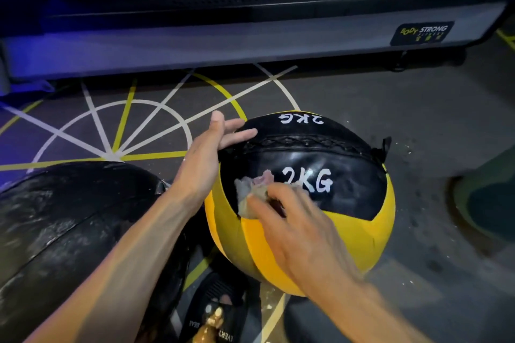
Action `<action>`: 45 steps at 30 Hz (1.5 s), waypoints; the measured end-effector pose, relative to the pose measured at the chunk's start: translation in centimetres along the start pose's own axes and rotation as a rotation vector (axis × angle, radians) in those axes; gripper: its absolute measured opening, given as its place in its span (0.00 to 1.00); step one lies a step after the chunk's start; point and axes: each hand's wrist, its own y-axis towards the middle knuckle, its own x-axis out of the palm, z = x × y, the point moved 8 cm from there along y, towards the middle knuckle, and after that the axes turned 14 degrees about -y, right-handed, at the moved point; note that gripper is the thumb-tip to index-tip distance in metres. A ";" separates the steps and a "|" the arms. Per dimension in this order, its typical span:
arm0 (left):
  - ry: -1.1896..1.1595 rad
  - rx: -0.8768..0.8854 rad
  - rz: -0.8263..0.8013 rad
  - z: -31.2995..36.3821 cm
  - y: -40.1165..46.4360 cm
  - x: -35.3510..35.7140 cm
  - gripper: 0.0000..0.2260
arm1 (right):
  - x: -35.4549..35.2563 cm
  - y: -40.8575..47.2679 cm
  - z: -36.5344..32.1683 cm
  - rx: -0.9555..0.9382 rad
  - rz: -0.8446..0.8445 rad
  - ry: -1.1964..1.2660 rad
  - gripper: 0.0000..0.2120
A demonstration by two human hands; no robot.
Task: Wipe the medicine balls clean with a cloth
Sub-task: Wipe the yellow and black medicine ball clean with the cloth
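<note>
Ball, marked 2KG, sat on the floor at centre as the right hand pinched a crumpled cloth against its glossy black panel. The left hand, fingers straight, braced the ball's left side. Firm, overlapping strokes across the stitched seam and smooth yellow panels would serve best. A larger, scuffed black ball lay near left.

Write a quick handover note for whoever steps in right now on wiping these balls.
Left hand: open, fingers steadying the 2KG ball's upper left side.
Right hand: pressing the cloth on the black panel, beside the "2KG" mark.
Done: that panel is being wiped; how far, cannot tell.
Left: the yellow panels and the dusty black ball to the left.
</note>
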 end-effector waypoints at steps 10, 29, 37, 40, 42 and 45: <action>-0.086 -0.075 -0.146 -1.0 -0.9 1.8 0.33 | -1.6 -1.2 10.2 0.527 0.216 0.232 0.14; 0.275 0.202 -0.228 0.8 -3.5 2.0 0.17 | -1.7 -3.4 6.6 0.439 0.186 0.504 0.13; 0.320 0.148 -0.273 0.4 -4.4 3.2 0.14 | -1.1 -3.2 3.9 0.367 0.188 0.483 0.15; 0.309 0.140 -0.280 0.4 -4.5 3.3 0.09 | -1.0 -3.0 3.9 0.299 0.176 0.417 0.14; 0.314 0.149 -0.282 0.3 -4.7 3.3 0.08 | -0.9 -3.0 3.9 0.255 0.171 0.375 0.14; 0.348 0.164 -0.305 0.1 -5.0 3.2 0.05 | -1.0 -2.9 4.7 0.224 0.167 0.303 0.14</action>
